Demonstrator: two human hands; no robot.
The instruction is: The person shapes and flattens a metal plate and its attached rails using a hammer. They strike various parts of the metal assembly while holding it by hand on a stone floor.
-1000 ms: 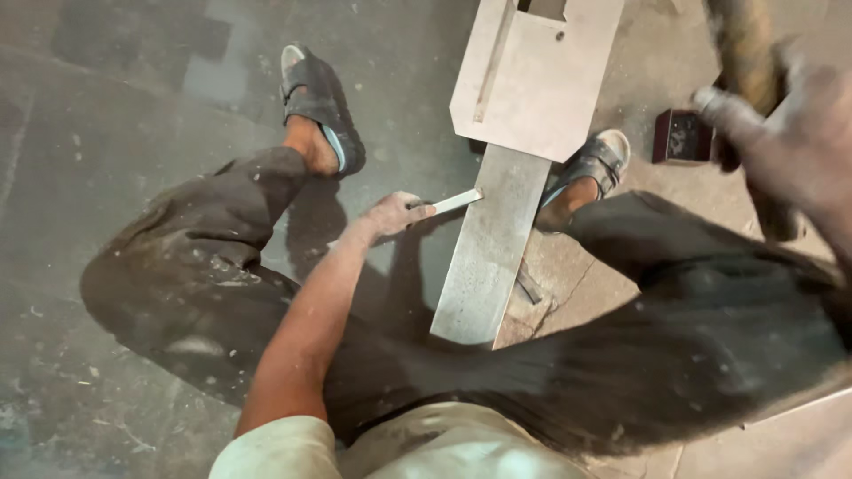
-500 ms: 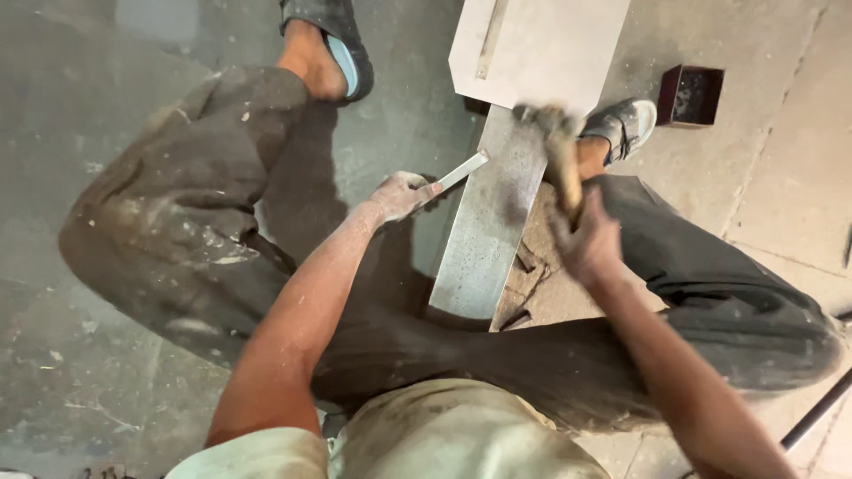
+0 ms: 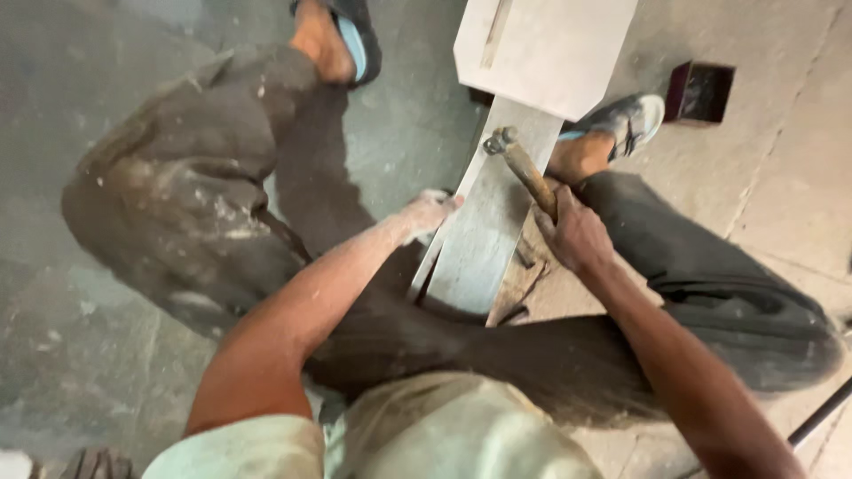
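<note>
I squat over a long grey stone slab strip (image 3: 484, 231) that lies on the floor between my feet. My right hand (image 3: 575, 232) is shut on the wooden handle of a hammer (image 3: 515, 158), whose metal head sits over the strip's far part. My left hand (image 3: 424, 213) rests at the strip's left edge, fingers closed around a thin metal chisel that is mostly hidden by the hand. A wider pale slab (image 3: 541, 49) lies across the strip's far end.
A small dark open box (image 3: 701, 90) stands on the floor at the right, beyond my right foot (image 3: 621, 124). My left foot (image 3: 342, 35) is at the top. Stone chips lie under the strip's right side. A dark rod (image 3: 821, 412) crosses the lower right corner.
The hammer came down from high at the right to the strip. My left hand with the chisel dropped onto the strip's left edge, and the chisel is now hidden.
</note>
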